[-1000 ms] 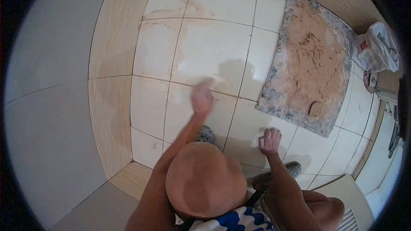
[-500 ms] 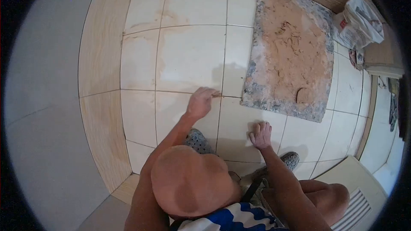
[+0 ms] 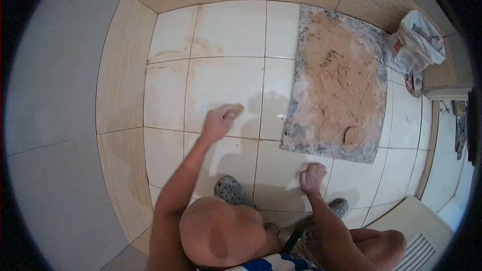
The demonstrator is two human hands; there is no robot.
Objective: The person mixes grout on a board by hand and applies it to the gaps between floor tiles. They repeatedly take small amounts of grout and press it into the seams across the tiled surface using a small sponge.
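Note:
Pinched between the fingers of my left hand (image 3: 218,123) is a small flat yellowish-brown piece (image 3: 237,110), perhaps a scraper or a bit of sponge. This hand is over the pale floor tiles (image 3: 226,83), left of a speckled grey slab (image 3: 296,140). Reddish-brown paste (image 3: 344,75) coats much of the slab, its surface rough and cracked, and a rounded lump (image 3: 354,135) sits near its front edge. Just in front of that slab, my right hand (image 3: 312,178) has its fingers curled in, with nothing visible in them.
Brown residue (image 3: 198,45) marks the tile joints at the far left. A white plastic bag (image 3: 414,45) stands against the wood-look skirting at the back right. My speckled shoes (image 3: 231,190) are close below my hands. A slatted cream panel (image 3: 416,226) lies at the lower right.
My left hand has lifted off the tile joint and moved left with the small piece. My right hand's spread fingers have curled in. The view has tilted up slightly.

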